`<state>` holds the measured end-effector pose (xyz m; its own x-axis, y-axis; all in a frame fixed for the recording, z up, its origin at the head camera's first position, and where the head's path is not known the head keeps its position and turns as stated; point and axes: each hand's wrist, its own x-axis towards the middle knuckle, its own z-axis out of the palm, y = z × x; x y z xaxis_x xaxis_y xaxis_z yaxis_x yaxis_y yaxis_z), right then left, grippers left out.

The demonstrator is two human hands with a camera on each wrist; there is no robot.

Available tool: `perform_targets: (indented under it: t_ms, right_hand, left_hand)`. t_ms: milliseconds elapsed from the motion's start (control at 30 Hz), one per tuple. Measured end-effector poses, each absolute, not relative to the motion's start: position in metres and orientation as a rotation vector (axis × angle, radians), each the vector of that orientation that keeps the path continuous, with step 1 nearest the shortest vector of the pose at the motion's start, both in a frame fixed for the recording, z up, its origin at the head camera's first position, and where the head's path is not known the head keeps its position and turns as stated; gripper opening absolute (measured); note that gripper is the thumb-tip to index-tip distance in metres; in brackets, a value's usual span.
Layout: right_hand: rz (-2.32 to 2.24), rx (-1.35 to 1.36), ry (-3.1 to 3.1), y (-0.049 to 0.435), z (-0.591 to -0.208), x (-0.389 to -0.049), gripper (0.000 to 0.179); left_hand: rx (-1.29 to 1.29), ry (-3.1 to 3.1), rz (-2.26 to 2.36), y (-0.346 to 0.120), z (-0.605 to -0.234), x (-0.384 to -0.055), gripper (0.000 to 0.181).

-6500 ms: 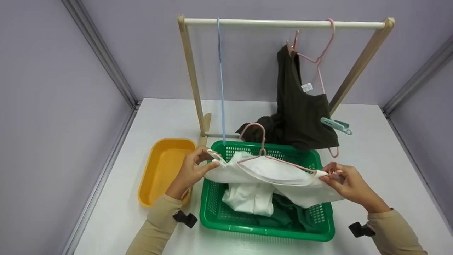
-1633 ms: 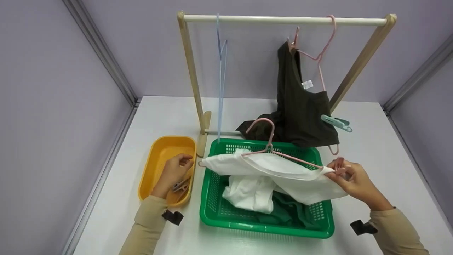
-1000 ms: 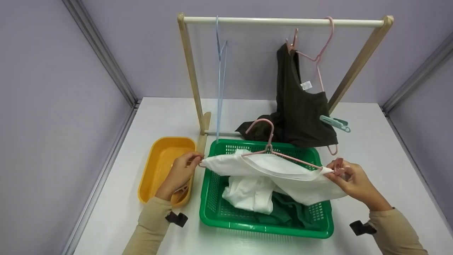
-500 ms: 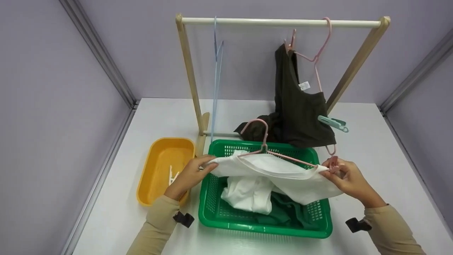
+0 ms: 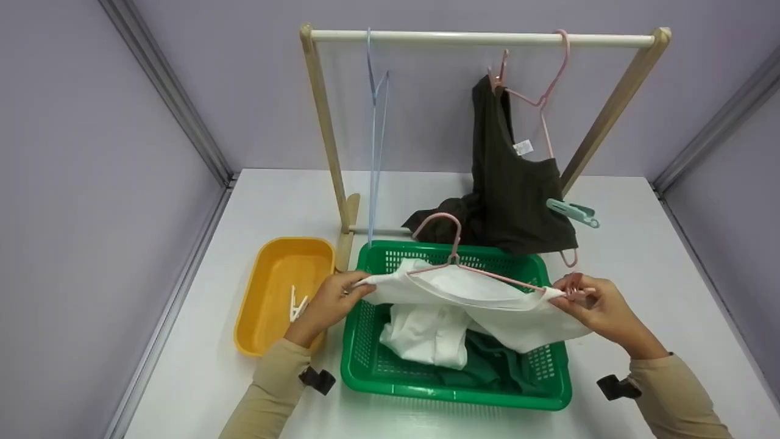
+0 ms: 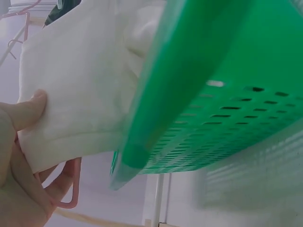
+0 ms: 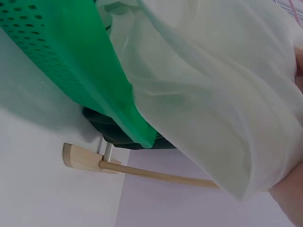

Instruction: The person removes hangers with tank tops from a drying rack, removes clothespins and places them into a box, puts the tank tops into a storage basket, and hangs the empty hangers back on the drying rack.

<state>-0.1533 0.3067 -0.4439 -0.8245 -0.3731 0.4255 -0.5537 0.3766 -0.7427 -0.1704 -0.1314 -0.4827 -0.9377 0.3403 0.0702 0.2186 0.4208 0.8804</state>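
In the head view, a white garment [image 5: 451,289] is spread on a pink hanger [image 5: 454,259] above the green basket [image 5: 457,393]. My left hand [image 5: 332,302] pinches the garment's left end, thumb on top of the cloth; in the left wrist view the hanger's bent pink end [image 6: 74,189] sticks out past the cloth by the fingers. At the other end my right hand [image 5: 600,308] grips a pink clothespin [image 5: 576,289] together with the garment's edge. A white clothespin [image 5: 297,305] lies in the yellow tray [image 5: 244,329], left of the basket.
Behind the basket stands a rack with a white bar [image 5: 463,38]. From it hang a blue hanger [image 5: 373,158] and a dark garment [image 5: 518,195] on a pink hanger, with a teal clothespin [image 5: 573,211] on its edge. More white cloth [image 5: 426,338] and green cloth [image 5: 481,366] lie in the basket.
My left hand earlier held the white clothespin at the garment; that clothespin now lies in the tray. The hand went over the tray, then returned to pinch the garment's left end. My right hand kept its grip.
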Motion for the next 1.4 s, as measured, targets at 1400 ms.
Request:
perform_targets:
  t_ms: [1400]
  right_hand:
    - [1.539,0.779,-2.335,0.324,-0.433,-0.149,0.032]
  left_hand:
    - [0.515,2.668,1.65,-0.128,-0.483,-0.17,0.02]
